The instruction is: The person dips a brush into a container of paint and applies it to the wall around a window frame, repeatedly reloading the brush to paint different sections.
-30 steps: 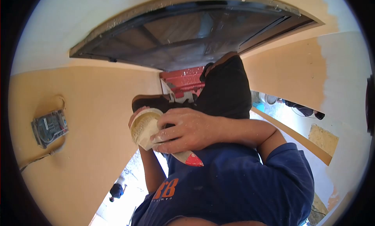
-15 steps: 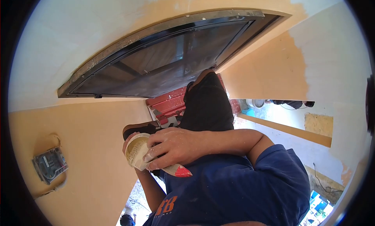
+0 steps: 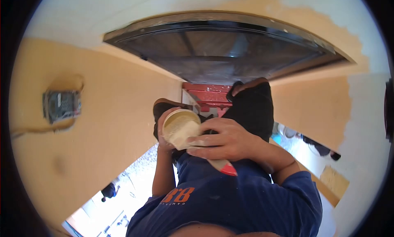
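Note:
My left hand is wrapped round the outer side of a round pale container, tilted so its inside shows pale yellowish material. My right hand grips a putty knife with a red-tipped handle. The handle end sticks out below the palm, while the pale, coated blade is at the container's mouth. Pale smears cover the fingers of my right hand. Both hands are close together in front of my blue shirt.
A dark framed window panel spans the top, between partly painted walls. An electrical box is set in the left wall. Red slatted surface lies beyond my legs. A distant person shows at lower left, far below.
The view has turned, so the window, the wall box and my body sit differently in it. The container and both hands appear further right and slightly higher; both grips remain.

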`<state>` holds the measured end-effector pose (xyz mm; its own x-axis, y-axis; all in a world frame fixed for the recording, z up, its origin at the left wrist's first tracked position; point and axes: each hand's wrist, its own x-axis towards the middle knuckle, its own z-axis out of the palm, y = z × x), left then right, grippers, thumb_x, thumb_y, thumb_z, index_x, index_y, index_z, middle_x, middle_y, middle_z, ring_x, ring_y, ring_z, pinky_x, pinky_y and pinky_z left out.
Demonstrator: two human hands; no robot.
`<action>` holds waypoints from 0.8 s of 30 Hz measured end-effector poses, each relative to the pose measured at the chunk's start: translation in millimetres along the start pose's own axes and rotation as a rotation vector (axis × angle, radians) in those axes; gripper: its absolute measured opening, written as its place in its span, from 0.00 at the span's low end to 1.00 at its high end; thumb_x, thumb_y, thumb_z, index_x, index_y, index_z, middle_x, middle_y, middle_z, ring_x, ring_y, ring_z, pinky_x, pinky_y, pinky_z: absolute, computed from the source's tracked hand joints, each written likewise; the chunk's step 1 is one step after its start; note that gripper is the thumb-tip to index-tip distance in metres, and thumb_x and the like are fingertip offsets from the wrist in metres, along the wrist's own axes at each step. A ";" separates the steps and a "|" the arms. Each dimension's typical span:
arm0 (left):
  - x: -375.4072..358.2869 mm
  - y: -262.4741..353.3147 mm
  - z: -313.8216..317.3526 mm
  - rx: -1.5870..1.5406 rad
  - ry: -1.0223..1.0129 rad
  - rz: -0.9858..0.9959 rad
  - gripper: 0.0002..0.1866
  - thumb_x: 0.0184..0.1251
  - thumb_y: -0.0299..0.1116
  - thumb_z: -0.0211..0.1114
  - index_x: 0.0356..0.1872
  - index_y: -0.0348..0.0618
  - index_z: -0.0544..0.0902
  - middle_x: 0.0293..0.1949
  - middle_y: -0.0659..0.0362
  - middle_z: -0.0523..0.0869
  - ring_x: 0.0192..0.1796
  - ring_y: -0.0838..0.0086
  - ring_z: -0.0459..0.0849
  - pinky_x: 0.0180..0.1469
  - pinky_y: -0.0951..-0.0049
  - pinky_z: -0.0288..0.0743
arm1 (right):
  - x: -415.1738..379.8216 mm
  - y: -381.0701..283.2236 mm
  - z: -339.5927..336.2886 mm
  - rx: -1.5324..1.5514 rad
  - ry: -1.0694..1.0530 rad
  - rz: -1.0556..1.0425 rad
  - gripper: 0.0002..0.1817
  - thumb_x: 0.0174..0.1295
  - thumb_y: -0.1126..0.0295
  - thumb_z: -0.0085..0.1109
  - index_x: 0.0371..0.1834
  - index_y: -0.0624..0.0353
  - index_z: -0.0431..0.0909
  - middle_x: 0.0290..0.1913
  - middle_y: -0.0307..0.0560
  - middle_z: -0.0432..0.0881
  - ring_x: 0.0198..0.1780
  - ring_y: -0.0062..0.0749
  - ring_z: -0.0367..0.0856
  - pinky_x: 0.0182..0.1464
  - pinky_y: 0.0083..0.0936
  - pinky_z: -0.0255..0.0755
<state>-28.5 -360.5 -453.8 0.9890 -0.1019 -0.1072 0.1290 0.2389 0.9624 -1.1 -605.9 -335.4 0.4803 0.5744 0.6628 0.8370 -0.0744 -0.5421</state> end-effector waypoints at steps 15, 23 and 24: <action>13.7 -13.9 12.4 0.192 -0.135 0.348 0.55 0.31 0.36 0.86 0.64 0.35 0.63 0.57 0.49 0.78 0.59 0.64 0.78 0.61 0.64 0.73 | -4.2 -1.1 -13.1 0.113 0.147 0.145 0.13 0.42 0.72 0.73 0.35 0.54 0.87 0.41 0.44 0.87 0.38 0.35 0.82 0.37 0.25 0.78; 2.0 -11.6 16.1 -0.257 -0.105 0.073 0.56 0.33 0.31 0.84 0.67 0.34 0.58 0.62 0.44 0.72 0.61 0.58 0.76 0.60 0.59 0.75 | -4.9 1.3 -2.6 0.268 0.262 0.182 0.15 0.42 0.75 0.74 0.37 0.53 0.87 0.41 0.44 0.86 0.39 0.37 0.84 0.42 0.28 0.79; 1.9 -14.7 14.8 -0.231 -0.044 0.151 0.49 0.40 0.31 0.81 0.65 0.33 0.62 0.59 0.45 0.75 0.59 0.60 0.78 0.58 0.61 0.77 | -2.6 -1.2 -0.6 0.269 0.267 0.209 0.15 0.46 0.74 0.73 0.39 0.51 0.87 0.43 0.44 0.86 0.41 0.38 0.84 0.44 0.29 0.79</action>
<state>-29.6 -378.5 -464.5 0.9948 -0.0890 0.0485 -0.0012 0.4677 0.8839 -3.2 -607.8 -336.2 0.7124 0.3363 0.6159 0.6335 0.0692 -0.7706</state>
